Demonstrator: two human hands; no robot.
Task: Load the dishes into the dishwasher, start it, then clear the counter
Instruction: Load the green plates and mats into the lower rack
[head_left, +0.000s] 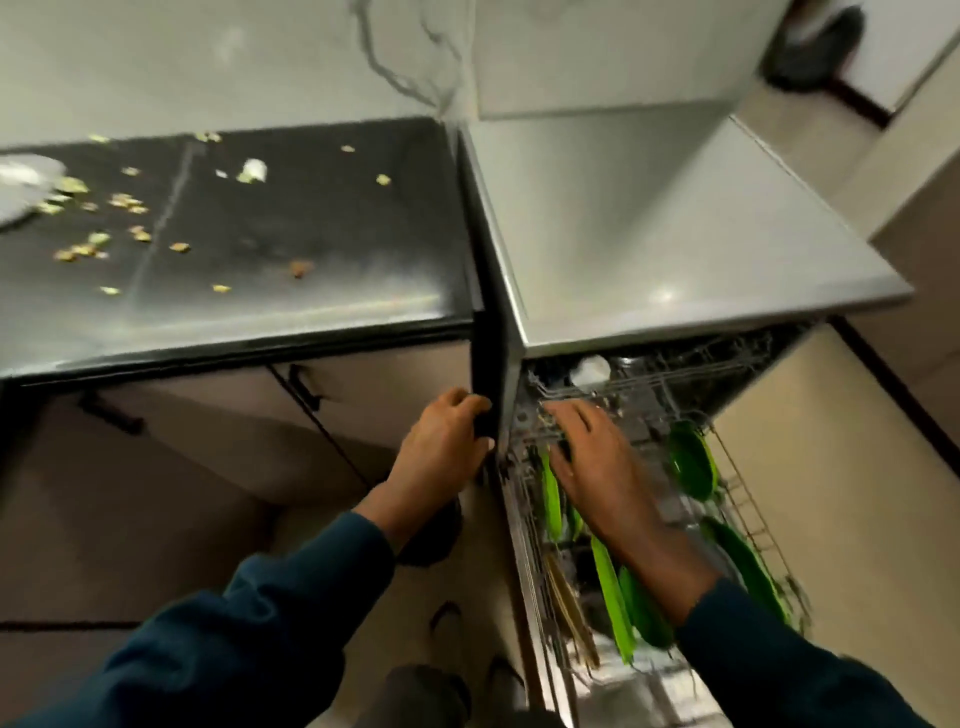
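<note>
Dishwasher (675, 249) racks are sitting pulled out, green plates (691, 460) standing under the right hand (587, 462), whose spread fingers are pressing the upper rack (675, 374). Left hand (441, 441) is gripping the cabinet's edge. Loading seems nearly finished; sliding racks inward likely follows.

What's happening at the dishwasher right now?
A person is at the open dishwasher. The right hand lies flat on the pulled-out rack, which holds green dishes. The left hand grips the dark panel edge beside it. Food scraps litter the counter.
</note>
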